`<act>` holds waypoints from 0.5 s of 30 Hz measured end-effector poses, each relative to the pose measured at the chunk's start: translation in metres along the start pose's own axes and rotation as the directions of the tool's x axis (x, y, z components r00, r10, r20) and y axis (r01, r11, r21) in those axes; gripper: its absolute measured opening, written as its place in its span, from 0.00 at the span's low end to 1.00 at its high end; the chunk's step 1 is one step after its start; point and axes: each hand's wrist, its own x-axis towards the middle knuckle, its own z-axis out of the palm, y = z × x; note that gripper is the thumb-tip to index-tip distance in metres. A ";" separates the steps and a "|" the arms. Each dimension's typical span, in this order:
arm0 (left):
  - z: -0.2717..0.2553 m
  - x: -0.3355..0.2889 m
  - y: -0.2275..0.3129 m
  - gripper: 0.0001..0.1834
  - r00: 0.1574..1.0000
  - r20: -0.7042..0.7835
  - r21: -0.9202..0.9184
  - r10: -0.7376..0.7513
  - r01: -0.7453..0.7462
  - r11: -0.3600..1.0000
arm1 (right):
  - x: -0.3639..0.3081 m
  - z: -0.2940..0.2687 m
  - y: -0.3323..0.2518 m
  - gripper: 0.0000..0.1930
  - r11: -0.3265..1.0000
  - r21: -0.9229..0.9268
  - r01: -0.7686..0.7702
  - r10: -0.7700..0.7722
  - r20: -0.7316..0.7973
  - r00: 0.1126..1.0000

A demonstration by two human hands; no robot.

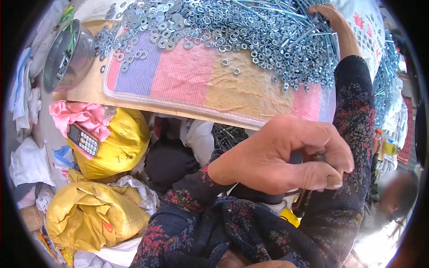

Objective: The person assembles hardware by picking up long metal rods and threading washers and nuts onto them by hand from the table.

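Note:
My left hand (286, 156) is raised in front of the table's near edge. Its thumb and fingers are curled together in a pinch, and whatever lies between them is hidden. At the far right, my right hand (333, 18) reaches over a heap of long metal bolts (299, 11). Its fingers are bent down at the bolts and only partly show; whether they grip one I cannot tell. Left of the bolts spreads a big pile of silvery hex nuts (268, 38). Flat washers (165, 24) lie farther left. Two loose nuts (230, 67) sit nearer, on a striped cloth mat (178, 73).
A grey bowl (80, 67) with a few metal pieces stands at the table's left end. Below it are a yellow bundle (123, 143) with a pink cloth (85, 114) and keypad phone (83, 140), and a yellow sack (96, 214). A person (397, 194) is at the right.

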 end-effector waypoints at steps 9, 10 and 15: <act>-0.002 0.000 -0.020 0.10 0.973 -0.089 0.320 -0.214 0.231 0.919 | 0.024 0.010 0.050 0.19 0.968 0.246 0.041 -0.048 0.022 0.999; -0.006 0.002 -0.026 0.11 0.949 -0.129 0.291 -0.289 0.315 0.903 | 0.025 0.010 0.057 0.21 0.962 0.268 0.053 -0.063 0.027 0.998; -0.023 0.004 -0.043 0.09 0.904 -0.225 0.250 -0.363 0.414 0.875 | -0.032 -0.002 0.024 0.18 0.939 0.326 0.109 -0.063 -0.147 0.987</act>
